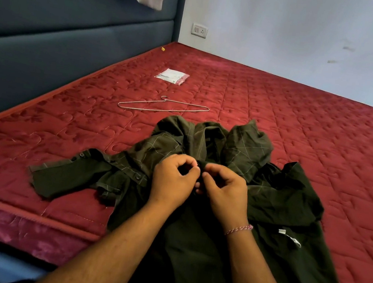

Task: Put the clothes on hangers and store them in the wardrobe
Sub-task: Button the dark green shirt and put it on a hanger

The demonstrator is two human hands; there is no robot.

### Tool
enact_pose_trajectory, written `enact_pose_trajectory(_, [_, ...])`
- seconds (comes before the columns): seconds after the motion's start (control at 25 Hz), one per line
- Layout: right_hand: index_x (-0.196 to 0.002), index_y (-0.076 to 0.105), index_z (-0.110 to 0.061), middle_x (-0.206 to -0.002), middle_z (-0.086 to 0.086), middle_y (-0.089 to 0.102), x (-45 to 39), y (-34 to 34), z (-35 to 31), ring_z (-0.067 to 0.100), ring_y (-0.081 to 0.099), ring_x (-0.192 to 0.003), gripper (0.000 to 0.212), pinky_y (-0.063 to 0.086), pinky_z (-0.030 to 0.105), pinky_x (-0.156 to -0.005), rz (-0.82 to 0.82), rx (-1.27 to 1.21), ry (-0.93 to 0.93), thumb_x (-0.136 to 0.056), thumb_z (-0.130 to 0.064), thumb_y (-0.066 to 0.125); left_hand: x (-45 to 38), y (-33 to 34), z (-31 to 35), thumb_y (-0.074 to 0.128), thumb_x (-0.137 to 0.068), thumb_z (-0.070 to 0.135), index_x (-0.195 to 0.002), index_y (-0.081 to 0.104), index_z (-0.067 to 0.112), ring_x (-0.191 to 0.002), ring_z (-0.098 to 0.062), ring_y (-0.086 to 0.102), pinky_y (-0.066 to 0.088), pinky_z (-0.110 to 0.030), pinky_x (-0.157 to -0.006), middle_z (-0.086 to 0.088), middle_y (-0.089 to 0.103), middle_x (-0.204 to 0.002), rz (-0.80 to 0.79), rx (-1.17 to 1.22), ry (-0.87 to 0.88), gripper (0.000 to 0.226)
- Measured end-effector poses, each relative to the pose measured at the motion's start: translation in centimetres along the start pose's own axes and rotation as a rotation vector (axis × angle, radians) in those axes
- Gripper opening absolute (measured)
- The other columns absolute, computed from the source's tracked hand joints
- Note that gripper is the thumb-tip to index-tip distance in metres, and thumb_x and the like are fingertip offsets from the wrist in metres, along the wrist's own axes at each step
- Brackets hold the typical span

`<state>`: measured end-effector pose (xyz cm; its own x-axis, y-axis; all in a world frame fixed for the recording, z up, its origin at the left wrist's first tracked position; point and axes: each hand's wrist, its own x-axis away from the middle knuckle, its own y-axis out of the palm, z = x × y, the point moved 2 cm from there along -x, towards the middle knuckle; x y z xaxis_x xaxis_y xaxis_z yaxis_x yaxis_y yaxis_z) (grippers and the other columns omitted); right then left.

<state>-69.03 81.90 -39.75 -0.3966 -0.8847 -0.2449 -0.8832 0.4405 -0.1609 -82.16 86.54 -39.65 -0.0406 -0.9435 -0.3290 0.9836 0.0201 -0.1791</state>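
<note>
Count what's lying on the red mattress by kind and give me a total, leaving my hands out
Dark green shirt: 1
Wire hanger: 1
Clear plastic packet: 1
Small yellow object, too small to identify: 1
Total: 4

A shirt [209, 193] lay on the mattress [324, 150], a hanger [161, 107] behind it, a packet [172, 76] farther back.
</note>
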Motion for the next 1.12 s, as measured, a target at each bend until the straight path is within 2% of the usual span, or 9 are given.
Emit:
enact_pose_trajectory(0.08, [-0.105, 0.075, -0.010, -0.088, 0.007, 0.078, -1.5, -0.5, -0.2, 0.023, 0.077, -0.072, 0.013, 0.065, 0.041, -0.067, -0.064, 0.044, 0.026, -0.094, -0.004, 0.071, -2.1, 0.0, -0.6, 0.075, -0.084, 0.014, -0.074, 0.074, 0.024, -0.077, -0.002, 0.067, 0.054, -0.025, -0.073, 0.009, 0.073, -0.079, -0.122, -0.024, -0.052, 0.014])
enact_pose_trajectory(0.2, [-0.100, 0.076, -0.011, -0.087, 0.007, 0.078, -1.3, -0.8, 0.8, 0.026, 0.077, -0.071, 0.008, 0.064, 0.040, -0.064, -0.090, 0.031, 0.061, -0.094, -0.007, 0.071, -2.3, -0.1, -1.8, 0.074, -0.085, 0.011, -0.072, 0.074, 0.021, -0.076, -0.004, 0.066, 0.050, -0.026, -0.074, 0.007, 0.073, -0.077, -0.278, 0.050, -0.145, 0.017])
enact_pose_trajectory(0.32, [-0.099, 0.077, -0.013, -0.088, 0.005, 0.078, -0.2, -0.6, 2.1, 0.024, 0.077, -0.072, 0.008, 0.063, 0.035, -0.063, -0.087, 0.028, 0.073, -0.094, -0.009, 0.072, -1.6, 0.1, -2.9, 0.072, -0.087, 0.009, -0.076, 0.078, 0.018, -0.081, -0.007, 0.070, 0.054, -0.026, -0.078, 0.003, 0.076, -0.081, -0.310, 0.089, -0.180, 0.015])
enact_pose_trajectory(0.56, [-0.094, 0.077, -0.014, -0.086, 0.004, 0.078, -0.2, -0.8, 2.3, 0.020, 0.077, -0.074, 0.007, 0.064, 0.036, -0.065, -0.077, 0.040, 0.060, -0.091, -0.008, 0.075, -1.8, 0.2, -3.7, 0.070, -0.093, 0.014, -0.078, 0.077, 0.024, -0.086, -0.015, 0.073, 0.059, -0.036, -0.082, 0.001, 0.077, -0.085, -0.406, 0.072, -0.186, 0.019])
enact_pose_trajectory(0.72, [-0.091, 0.075, -0.017, -0.081, 0.001, 0.076, -0.2, -0.6, 2.6, 0.015, 0.076, -0.071, 0.009, 0.064, 0.034, -0.064, -0.033, 0.141, 0.039, -0.088, -0.009, 0.079, -1.4, 0.2, -3.4, 0.068, -0.096, 0.018, -0.085, 0.079, 0.022, -0.089, -0.006, 0.072, 0.057, -0.031, -0.086, 0.006, 0.077, -0.088, -0.381, 0.000, -0.171, 0.016])
enact_pose_trajectory(0.88, [-0.088, 0.074, -0.029, -0.081, -0.015, 0.071, 0.0, -0.3, 2.6, 0.001, 0.068, -0.076, 0.014, 0.055, 0.013, -0.068, 0.046, 0.446, -0.144, -0.085, -0.017, 0.081, -0.7, 0.3, -2.9, 0.070, -0.095, 0.026, -0.089, 0.081, 0.023, -0.087, -0.003, 0.072, 0.059, -0.029, -0.084, 0.008, 0.077, -0.087, -0.367, -0.009, -0.172, 0.012])
enact_pose_trajectory(1.0, [-0.093, 0.077, -0.026, -0.086, -0.018, 0.071, 0.4, -0.1, 2.2, -0.003, 0.066, -0.082, 0.007, 0.052, 0.009, -0.073, 0.047, 0.531, -0.250, -0.088, -0.022, 0.079, -0.8, 0.2, -3.3, 0.070, -0.095, 0.025, -0.089, 0.080, 0.024, -0.085, -0.002, 0.071, 0.060, -0.032, -0.084, 0.010, 0.076, -0.086, -0.307, -0.069, -0.156, 0.012])
enact_pose_trajectory(1.12, [-0.092, 0.077, -0.027, -0.084, -0.019, 0.070, 0.4, -0.1, 2.0, -0.004, 0.066, -0.082, 0.006, 0.053, 0.010, -0.074, 0.055, 0.546, -0.238, -0.088, -0.023, 0.078, -0.4, 0.4, -3.1, 0.070, -0.095, 0.022, -0.091, 0.080, 0.022, -0.082, 0.001, 0.068, 0.056, -0.021, -0.078, 0.012, 0.074, -0.085, -0.254, -0.175, -0.059, 0.010])
